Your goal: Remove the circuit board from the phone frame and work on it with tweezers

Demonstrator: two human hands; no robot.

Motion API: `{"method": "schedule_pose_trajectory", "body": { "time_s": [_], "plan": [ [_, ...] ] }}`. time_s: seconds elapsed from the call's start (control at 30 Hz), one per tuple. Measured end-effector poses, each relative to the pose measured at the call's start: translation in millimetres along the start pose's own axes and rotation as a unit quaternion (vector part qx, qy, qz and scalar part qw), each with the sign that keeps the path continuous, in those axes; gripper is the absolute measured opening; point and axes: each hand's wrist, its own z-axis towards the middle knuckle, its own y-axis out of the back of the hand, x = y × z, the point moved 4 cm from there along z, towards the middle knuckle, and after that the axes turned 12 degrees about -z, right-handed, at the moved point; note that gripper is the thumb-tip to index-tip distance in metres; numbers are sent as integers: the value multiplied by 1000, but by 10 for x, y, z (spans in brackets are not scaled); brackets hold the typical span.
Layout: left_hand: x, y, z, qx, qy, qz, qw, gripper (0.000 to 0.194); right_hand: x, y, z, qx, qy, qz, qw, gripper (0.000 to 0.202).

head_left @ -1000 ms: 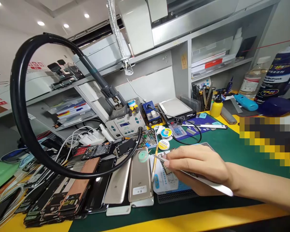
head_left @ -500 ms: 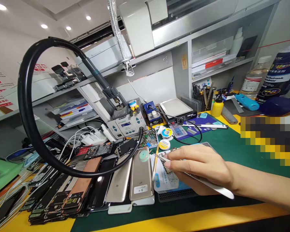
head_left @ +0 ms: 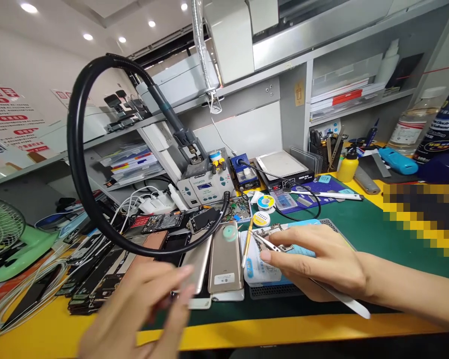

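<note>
My right hand (head_left: 318, 264) holds white tweezers (head_left: 349, 303), their tips near a small circuit board (head_left: 280, 238) on a blue and white pad (head_left: 264, 274). A gold-coloured pen-like tool (head_left: 247, 244) rests at the pad's left edge. Over the left part of the bench is my left hand (head_left: 138, 309), blurred, with thumb and fingers apart and nothing visible between them. Behind it lie gold phone backs, one (head_left: 226, 264) carrying a green round piece (head_left: 230, 232).
A thick black hose (head_left: 77, 164) loops above the phone stacks (head_left: 93, 279) to a grey station (head_left: 205, 189). Solder spools (head_left: 265, 201), a yellow bottle (head_left: 347, 167) and a flat heating plate (head_left: 282, 167) stand farther back. A green fan (head_left: 7, 239) is at left.
My left hand has come into view at the lower left. The view has shifted left, showing more of the fan. My right hand still holds the tweezers over the pad.
</note>
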Motion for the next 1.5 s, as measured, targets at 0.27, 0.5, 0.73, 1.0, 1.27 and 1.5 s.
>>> {"method": "schedule_pose_trajectory", "body": {
  "time_s": [0.27,0.5,0.73,1.0,1.27,1.5],
  "plan": [
    [-520,-711,546,82,-126,-79,985,42,-12,138,96,3,3,-32,999,31],
    [-502,-687,503,50,-122,-71,989,37,-4,122,83,22,15,-36,999,28],
    [-462,-741,445,13,-111,-50,992,29,-24,86,83,1,9,0,1000,33],
    [-266,-814,470,8,171,-369,914,8,-79,30,113,11,-95,113,989,35],
    [-90,-1043,297,54,480,-671,563,19,-181,18,171,22,-148,239,960,38],
    [-133,-1084,318,39,503,-706,497,17,-169,-29,111,33,-142,249,958,47]
  ]
}}
